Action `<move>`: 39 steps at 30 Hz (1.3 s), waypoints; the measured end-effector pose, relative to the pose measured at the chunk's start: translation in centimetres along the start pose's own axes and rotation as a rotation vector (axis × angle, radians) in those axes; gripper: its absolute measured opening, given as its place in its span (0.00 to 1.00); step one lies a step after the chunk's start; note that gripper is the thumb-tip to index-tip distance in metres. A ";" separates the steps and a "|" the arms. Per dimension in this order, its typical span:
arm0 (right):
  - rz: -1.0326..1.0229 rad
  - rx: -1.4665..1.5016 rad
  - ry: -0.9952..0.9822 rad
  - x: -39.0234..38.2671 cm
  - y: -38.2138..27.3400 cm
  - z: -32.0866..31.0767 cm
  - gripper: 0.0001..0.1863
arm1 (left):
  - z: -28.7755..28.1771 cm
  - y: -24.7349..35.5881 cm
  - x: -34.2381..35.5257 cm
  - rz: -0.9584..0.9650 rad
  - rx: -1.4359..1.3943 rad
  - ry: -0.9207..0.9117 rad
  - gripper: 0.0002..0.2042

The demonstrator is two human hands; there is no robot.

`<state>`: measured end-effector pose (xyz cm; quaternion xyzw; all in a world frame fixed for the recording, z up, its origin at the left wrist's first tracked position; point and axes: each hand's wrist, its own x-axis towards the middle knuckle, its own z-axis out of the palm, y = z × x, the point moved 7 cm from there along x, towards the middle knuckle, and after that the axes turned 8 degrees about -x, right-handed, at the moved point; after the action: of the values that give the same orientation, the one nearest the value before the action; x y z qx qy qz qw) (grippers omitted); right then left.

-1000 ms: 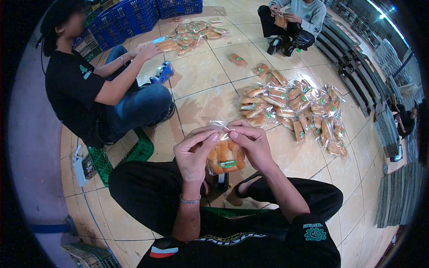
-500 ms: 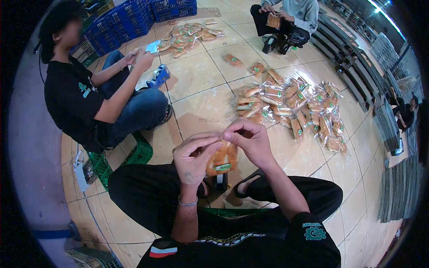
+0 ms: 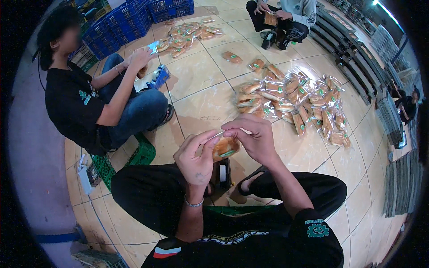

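Observation:
Between my knees, my left hand and my right hand pinch the gathered top edge of a clear plastic bag, fingertips almost meeting. Inside hangs a browned bread with a green label, tilted and partly hidden by my left fingers. Under it, on the floor between my feet, stands a black tape dispenser with a pale roll. Ahead to the right, a heap of bagged breads with green labels lies on the tiles.
A co-worker sits at left beside a blue tape dispenser; another person crouches behind, holding a bread. Farther back are another bread pile and blue crates. A green crate stands by my left knee; dark stacked trays line the right.
The bagged bread has risen and tilted in my hands, uncovering more of the tape dispenser below. At left, the co-worker's hands have shifted, and a bread now shows under them.

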<state>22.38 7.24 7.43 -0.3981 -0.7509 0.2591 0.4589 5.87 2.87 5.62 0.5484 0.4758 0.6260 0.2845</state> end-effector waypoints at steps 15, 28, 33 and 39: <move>0.441 0.213 -0.229 -1.1 3.7 1.6 0.06 | -0.1 -4.3 0.1 -0.266 -0.309 -0.061 0.06; -0.189 -0.669 -0.052 -1.5 0.5 2.2 0.08 | 2.2 -2.0 -0.1 0.065 0.550 -0.105 0.08; -0.023 -0.650 -0.366 -1.6 3.1 2.4 0.11 | 0.5 -7.4 -0.7 -0.074 0.406 -0.212 0.07; 0.397 0.018 -0.455 -1.8 8.6 2.5 0.14 | 2.4 -11.5 -2.3 -0.796 -0.750 -0.257 0.07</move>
<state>23.72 10.42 -1.06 -0.4646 -0.7397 0.4328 0.2230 6.80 6.00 -5.94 0.2597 0.3525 0.5249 0.7299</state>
